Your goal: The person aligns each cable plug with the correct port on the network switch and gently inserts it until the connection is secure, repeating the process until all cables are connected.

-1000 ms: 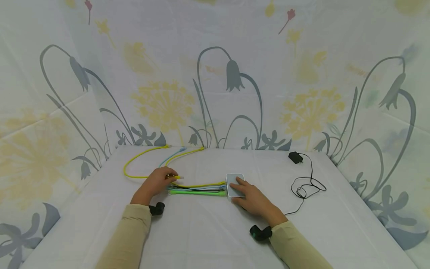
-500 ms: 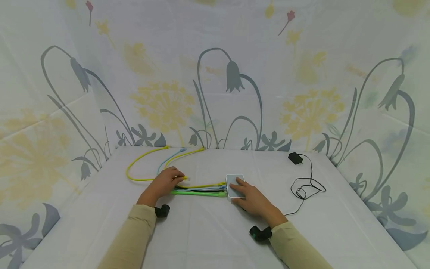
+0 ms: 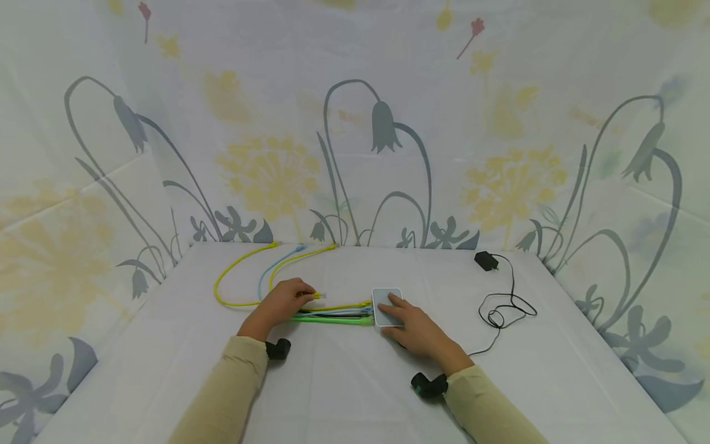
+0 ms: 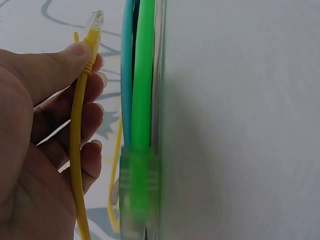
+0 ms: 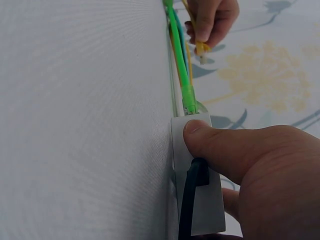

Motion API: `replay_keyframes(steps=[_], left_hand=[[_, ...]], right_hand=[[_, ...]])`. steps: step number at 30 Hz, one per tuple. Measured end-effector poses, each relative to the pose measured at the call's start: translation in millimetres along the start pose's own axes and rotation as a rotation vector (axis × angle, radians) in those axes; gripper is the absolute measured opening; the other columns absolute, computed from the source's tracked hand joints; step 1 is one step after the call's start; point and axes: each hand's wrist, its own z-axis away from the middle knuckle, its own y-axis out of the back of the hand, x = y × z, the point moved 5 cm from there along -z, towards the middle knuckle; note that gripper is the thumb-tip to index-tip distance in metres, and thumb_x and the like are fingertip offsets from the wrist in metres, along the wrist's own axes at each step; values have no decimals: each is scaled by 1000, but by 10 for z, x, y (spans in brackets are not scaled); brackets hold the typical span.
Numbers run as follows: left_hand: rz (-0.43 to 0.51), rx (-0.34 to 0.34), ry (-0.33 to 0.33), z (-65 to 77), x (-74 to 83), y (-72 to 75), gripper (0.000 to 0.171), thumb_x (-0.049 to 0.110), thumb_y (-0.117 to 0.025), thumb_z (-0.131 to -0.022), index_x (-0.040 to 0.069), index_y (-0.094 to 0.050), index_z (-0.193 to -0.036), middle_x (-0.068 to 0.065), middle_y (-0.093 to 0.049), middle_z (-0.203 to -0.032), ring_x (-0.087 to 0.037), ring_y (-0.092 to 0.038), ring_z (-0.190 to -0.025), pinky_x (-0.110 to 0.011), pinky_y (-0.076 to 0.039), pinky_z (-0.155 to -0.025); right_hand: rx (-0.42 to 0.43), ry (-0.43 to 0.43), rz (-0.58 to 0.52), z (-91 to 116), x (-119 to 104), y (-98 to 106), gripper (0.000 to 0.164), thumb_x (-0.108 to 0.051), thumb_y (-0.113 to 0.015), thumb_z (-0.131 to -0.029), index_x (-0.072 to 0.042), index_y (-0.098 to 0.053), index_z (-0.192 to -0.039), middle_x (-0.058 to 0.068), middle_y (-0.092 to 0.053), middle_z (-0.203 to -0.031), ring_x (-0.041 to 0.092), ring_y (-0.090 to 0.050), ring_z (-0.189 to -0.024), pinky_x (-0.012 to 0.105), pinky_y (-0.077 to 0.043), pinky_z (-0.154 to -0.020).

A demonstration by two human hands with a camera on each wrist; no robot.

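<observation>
Between thumb and fingertips my left hand (image 3: 281, 303) pinches a yellow Ethernet cable (image 4: 76, 135) just behind its clear plug (image 4: 95, 24). The plug points right, apart from the box. My right hand (image 3: 418, 330) holds a small white network switch (image 3: 386, 295), fingers spread over its top and thumb on its near side. A black power cord (image 5: 188, 205) enters that side below the thumb. Several cables run into the switch's left side, among them a green cable (image 3: 333, 320), a yellow one (image 3: 338, 307) and blue ones. Their left ends are partly hidden by my left hand.
Behind my left hand, two yellow cable ends and a blue cable (image 3: 272, 267) lie toward the back of the white table (image 3: 355, 388). A black power adapter (image 3: 486, 261) with a loosely coiled cord (image 3: 499, 311) lies at right. Flower-printed cloth (image 3: 355, 154) encloses the table.
My left hand has moved right toward the switch, carrying the yellow plug and dragging its cable loop along. The right hand and the switch have stayed in place.
</observation>
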Motion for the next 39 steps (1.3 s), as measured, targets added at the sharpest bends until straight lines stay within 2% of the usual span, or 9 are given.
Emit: replay_keyframes(steps=[12, 31, 39], left_hand=[[5, -33, -29, -121, 157, -129, 22, 18, -59, -97, 7, -71, -111, -3, -67, -100, -18, -62, -94, -35, -51, -84], [25, -70, -2, -277, 369, -293, 20, 17, -59, -97, 9, -71, -110, -3, -67, -100, -17, -61, -93, -35, -51, -84], [18, -71, 12, -347, 372, -374, 20, 19, -58, -98, 11, -71, -111, 0, -66, -100, -14, -60, -91, -33, -50, -83]], right_hand=[[4, -3, 13, 5, 9, -7, 53, -36, -64, -92, -25, -51, -143, 6, -30, -158, 37, -33, -143, 56, -34, -111], [-1, -14, 6, -2, -6, -2, 53, -38, -65, -92, -26, -51, -142, 5, -31, -158, 36, -33, -143, 56, -33, -111], [3, -14, 10, -11, 10, -9, 54, -38, -65, -92, -26, -51, -142, 5, -30, -158, 35, -33, -143, 55, -34, -111]])
